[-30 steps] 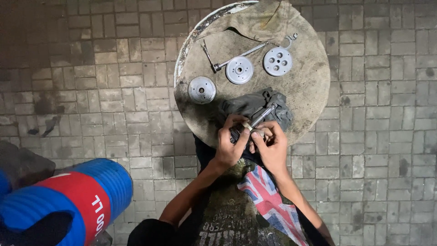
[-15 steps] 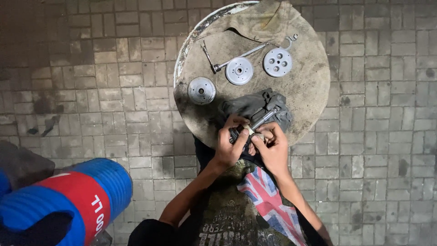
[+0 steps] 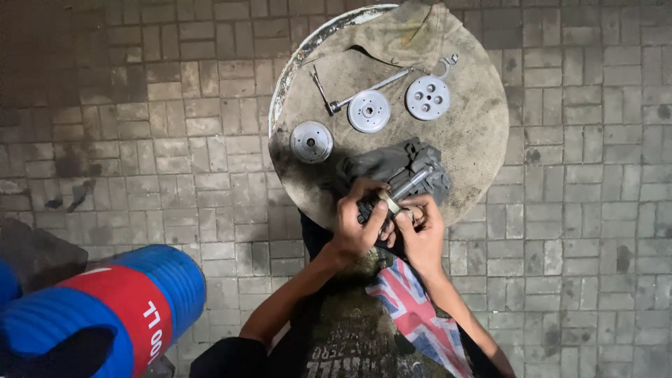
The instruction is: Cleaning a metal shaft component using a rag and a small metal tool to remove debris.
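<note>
Left hand: we are curling our left hand [image 3: 358, 227] around a dark metal part [image 3: 371, 208] at the near edge of the table, thumb and fingers closing on it.
Right hand: we are pinching with our right hand [image 3: 422, 227], fingertips closed on the near end of a shiny metal rod [image 3: 407, 189]; the hands are touching each other.
Rod: it is slanting up and away from our fingers, over a grey rag [image 3: 399, 168].
Surface: we are working over a round, grimy table [image 3: 476, 140]; three silver discs [image 3: 369, 110] are lying farther off, with a slim tool [image 3: 364, 91] beside them and a crumpled cloth [image 3: 413, 35] at the far rim.
Room: a brick-paved floor [image 3: 175, 140] is lying all around; a blue and red barrel [image 3: 105, 315] is lying at our near left.
</note>
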